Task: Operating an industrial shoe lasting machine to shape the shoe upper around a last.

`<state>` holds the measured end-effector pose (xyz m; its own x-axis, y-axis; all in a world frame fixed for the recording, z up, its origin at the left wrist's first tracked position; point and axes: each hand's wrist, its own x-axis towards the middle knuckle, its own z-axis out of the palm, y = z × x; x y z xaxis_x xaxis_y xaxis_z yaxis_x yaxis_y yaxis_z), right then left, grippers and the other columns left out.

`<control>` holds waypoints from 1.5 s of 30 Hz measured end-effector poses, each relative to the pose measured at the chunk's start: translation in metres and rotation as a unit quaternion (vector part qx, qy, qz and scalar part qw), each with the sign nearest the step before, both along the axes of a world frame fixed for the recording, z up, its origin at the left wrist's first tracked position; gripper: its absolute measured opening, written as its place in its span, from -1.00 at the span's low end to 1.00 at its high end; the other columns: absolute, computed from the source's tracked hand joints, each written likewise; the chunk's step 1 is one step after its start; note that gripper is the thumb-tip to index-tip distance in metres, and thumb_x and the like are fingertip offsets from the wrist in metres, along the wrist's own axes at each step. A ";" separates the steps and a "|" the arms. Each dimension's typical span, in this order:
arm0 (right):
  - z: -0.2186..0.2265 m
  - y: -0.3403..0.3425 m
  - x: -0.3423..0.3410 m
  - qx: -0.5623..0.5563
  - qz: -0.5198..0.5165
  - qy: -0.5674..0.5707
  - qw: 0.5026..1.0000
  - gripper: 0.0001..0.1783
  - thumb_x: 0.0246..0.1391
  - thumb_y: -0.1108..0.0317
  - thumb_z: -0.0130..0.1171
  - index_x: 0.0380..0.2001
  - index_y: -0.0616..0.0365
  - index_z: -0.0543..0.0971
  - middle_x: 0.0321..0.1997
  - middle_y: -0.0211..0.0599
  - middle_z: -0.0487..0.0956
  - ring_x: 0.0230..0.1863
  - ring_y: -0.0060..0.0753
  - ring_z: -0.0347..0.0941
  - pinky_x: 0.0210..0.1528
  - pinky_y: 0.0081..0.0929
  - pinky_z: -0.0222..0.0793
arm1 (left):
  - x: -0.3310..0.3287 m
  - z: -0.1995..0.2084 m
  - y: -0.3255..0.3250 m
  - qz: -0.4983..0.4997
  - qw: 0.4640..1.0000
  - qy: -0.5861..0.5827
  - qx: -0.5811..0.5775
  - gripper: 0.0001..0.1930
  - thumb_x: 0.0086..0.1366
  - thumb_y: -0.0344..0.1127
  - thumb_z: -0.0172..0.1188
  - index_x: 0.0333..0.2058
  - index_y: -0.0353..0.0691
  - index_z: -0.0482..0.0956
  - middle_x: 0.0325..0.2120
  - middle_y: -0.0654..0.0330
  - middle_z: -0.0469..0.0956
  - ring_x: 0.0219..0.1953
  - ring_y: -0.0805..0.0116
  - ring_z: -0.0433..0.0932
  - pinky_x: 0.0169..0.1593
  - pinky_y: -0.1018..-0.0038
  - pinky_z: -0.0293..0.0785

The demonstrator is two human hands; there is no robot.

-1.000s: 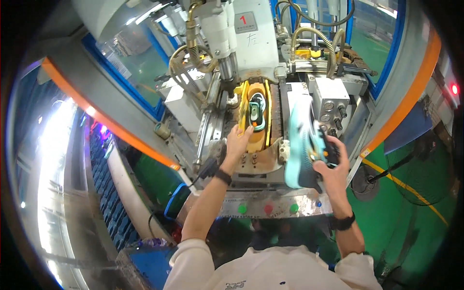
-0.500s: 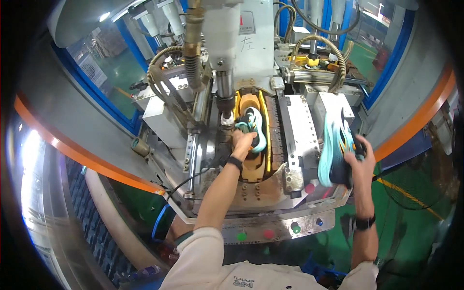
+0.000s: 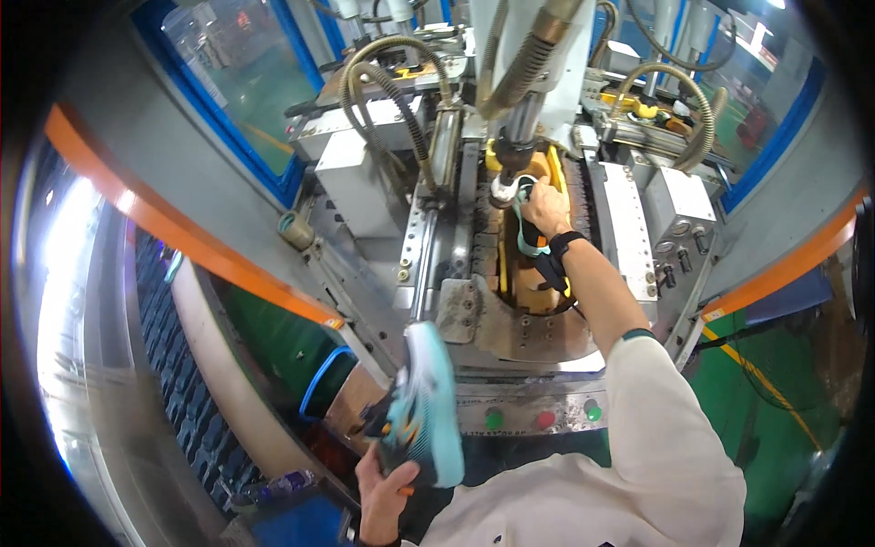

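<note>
At the lower left, my left hand is closed round the heel end of a turquoise, white and black sports shoe, held clear of the machine with its toe end up. My right hand reaches into the machine's long recessed bed, between yellow side pads. Its fingers are closed on a second turquoise and black shoe, mostly hidden under the hand. Beside those fingers, a metal press rod comes down to a white tip.
Green and red buttons line the front panel. Hoses arch over white blocks on both sides. Curved orange-edged guards flank the machine. A purple-labelled bottle lies at the lower left.
My left hand has left the bed and come back to the lower left with a shoe. My right hand has swung from the right side into the bed with the other shoe. The view has shifted.
</note>
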<state>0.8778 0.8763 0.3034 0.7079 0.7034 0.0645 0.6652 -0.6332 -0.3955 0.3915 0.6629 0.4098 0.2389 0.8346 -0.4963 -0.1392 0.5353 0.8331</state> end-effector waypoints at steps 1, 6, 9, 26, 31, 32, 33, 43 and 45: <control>-0.013 0.003 -0.007 0.003 -0.006 -0.001 1.000 -0.46 -0.08 0.27 0.27 -0.07 0.32 0.36 -0.18 0.20 0.62 -0.13 0.12 0.61 -0.03 -0.14 0.53 | -0.008 0.004 -0.015 0.067 0.997 -0.024 0.025 -0.49 0.02 -0.43 0.32 0.00 -0.37 0.46 -0.23 0.19 0.58 -0.29 0.44 0.59 -0.34 0.58 0.51; -0.012 -0.008 -0.030 0.071 0.009 -0.081 0.994 -0.23 -0.09 0.28 0.31 0.18 0.29 0.25 0.05 0.22 0.49 0.02 0.17 0.51 0.06 -0.03 0.44 | -0.069 -0.021 -0.096 0.270 0.959 0.059 0.057 -0.53 0.13 -0.41 0.28 0.03 -0.38 0.43 -0.22 0.14 0.60 -0.27 0.29 0.63 -0.17 0.38 0.60; 0.035 -0.079 -0.111 0.293 0.238 -0.094 0.921 -0.41 -0.01 0.47 0.22 0.14 0.30 0.38 0.07 0.10 0.49 0.05 0.13 0.46 0.10 -0.18 0.40 | -0.074 -0.036 -0.144 0.377 0.926 -0.006 0.025 -0.57 0.10 -0.48 0.26 -0.01 -0.33 0.47 -0.20 0.16 0.58 -0.20 0.34 0.61 -0.22 0.48 0.58; -0.193 -0.223 -0.266 0.156 0.582 0.077 0.794 -0.78 -0.06 0.59 0.14 -0.27 0.22 0.52 -0.23 -0.09 0.49 -0.14 -0.04 0.43 -0.08 -0.21 0.38 | -0.072 -0.104 -0.346 0.573 0.818 -0.050 -0.028 -0.71 0.21 -0.46 0.30 -0.11 -0.43 0.55 -0.21 0.08 0.62 -0.19 0.28 0.65 -0.08 0.41 0.59; -0.111 -0.177 -0.353 0.234 0.578 0.128 0.771 -0.81 0.01 0.53 0.16 -0.25 0.23 0.52 -0.40 -0.23 0.44 -0.37 -0.27 0.36 -0.27 -0.40 0.32 | -0.161 -0.172 -0.425 0.733 0.666 -0.113 -0.084 -0.75 0.13 -0.53 0.32 -0.18 -0.39 0.58 -0.27 0.04 0.61 -0.28 0.16 0.66 -0.22 0.23 0.66; -0.070 -0.172 -0.387 0.201 0.592 0.170 0.762 -0.86 0.11 0.45 0.17 -0.24 0.22 0.52 -0.38 -0.25 0.48 -0.36 -0.36 0.37 -0.30 -0.41 0.30 | -0.176 -0.175 -0.436 0.770 0.623 -0.121 -0.063 -0.73 0.12 -0.52 0.34 -0.19 -0.39 0.56 -0.29 0.04 0.61 -0.33 0.18 0.66 -0.26 0.24 0.66; -0.028 -0.166 -0.423 0.219 0.607 0.195 0.739 -0.85 0.10 0.49 0.15 -0.22 0.22 0.53 -0.33 -0.24 0.51 -0.35 -0.36 0.39 -0.28 -0.45 0.33 | -0.199 -0.191 -0.453 0.785 0.606 -0.101 -0.079 -0.70 0.11 -0.50 0.34 -0.16 -0.38 0.54 -0.30 0.05 0.60 -0.34 0.15 0.65 -0.28 0.23 0.65; 0.297 -0.256 -0.811 0.378 0.841 0.044 0.384 -0.65 -0.09 0.62 0.27 -0.15 0.24 0.56 -0.16 -0.13 0.60 -0.16 -0.14 0.54 -0.11 -0.36 0.45 | -0.393 -0.346 -0.637 0.890 0.428 0.104 -0.119 -0.48 -0.02 -0.36 0.37 -0.08 -0.40 0.40 -0.16 -0.04 0.54 -0.12 0.08 0.58 -0.07 0.28 0.54; 0.326 -0.284 -0.891 0.396 0.864 0.016 0.310 -0.55 -0.15 0.61 0.31 -0.08 0.22 0.54 -0.06 -0.08 0.60 -0.02 0.00 0.53 0.04 -0.28 0.43 | -0.413 -0.405 -0.672 0.859 0.410 0.236 -0.196 -0.34 -0.06 -0.29 0.35 0.02 -0.43 0.32 -0.05 -0.18 0.51 -0.05 -0.11 0.55 0.03 0.19 0.47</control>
